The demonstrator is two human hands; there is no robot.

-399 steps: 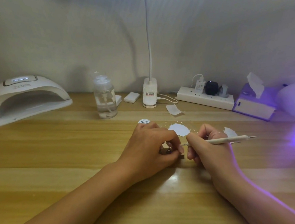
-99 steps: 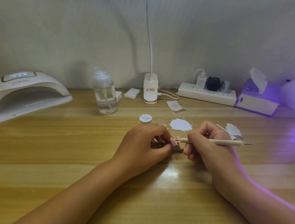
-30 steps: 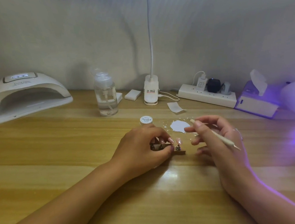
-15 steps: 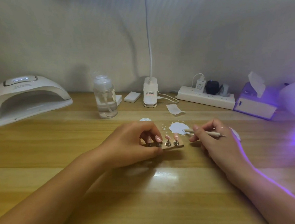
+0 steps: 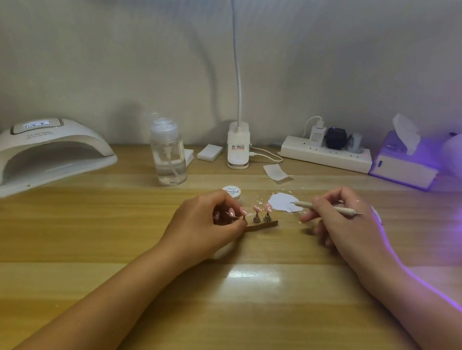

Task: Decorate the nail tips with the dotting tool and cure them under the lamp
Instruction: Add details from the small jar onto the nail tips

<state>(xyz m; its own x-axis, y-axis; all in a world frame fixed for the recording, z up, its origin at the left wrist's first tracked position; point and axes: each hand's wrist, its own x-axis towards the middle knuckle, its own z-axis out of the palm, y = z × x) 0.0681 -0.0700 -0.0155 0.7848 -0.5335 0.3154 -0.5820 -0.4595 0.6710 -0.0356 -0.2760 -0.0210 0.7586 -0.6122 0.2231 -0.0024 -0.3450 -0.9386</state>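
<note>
Left hand (image 5: 209, 227) has drawn back leftward along holder strip (image 5: 267, 224), now pinching its left end; pink nail tips (image 5: 262, 207) stand bared on it, centre of table (image 5: 118, 239). Right hand (image 5: 341, 222) grips dotting tool (image 5: 327, 208), long axis roughly left-right, tip pointing left onto white paint patch (image 5: 281, 201).

On a wooden table (image 5: 91, 241), toward the back wall: clear pump bottle (image 5: 168, 155), partly filled with clear liquid. Just right of it, small white block (image 5: 209, 152). Next, white clip-on desk light (image 5: 238, 146), gooseneck rising out of view, white cable trailing right. Farther right, white power strip (image 5: 325, 155) with a white charger (image 5: 317, 135) and a black adapter (image 5: 336, 137) plugged in. Beside its right end, tissue box (image 5: 402, 167), one tissue sticking up. Nearer, loose paper slip (image 5: 276, 172).
</note>
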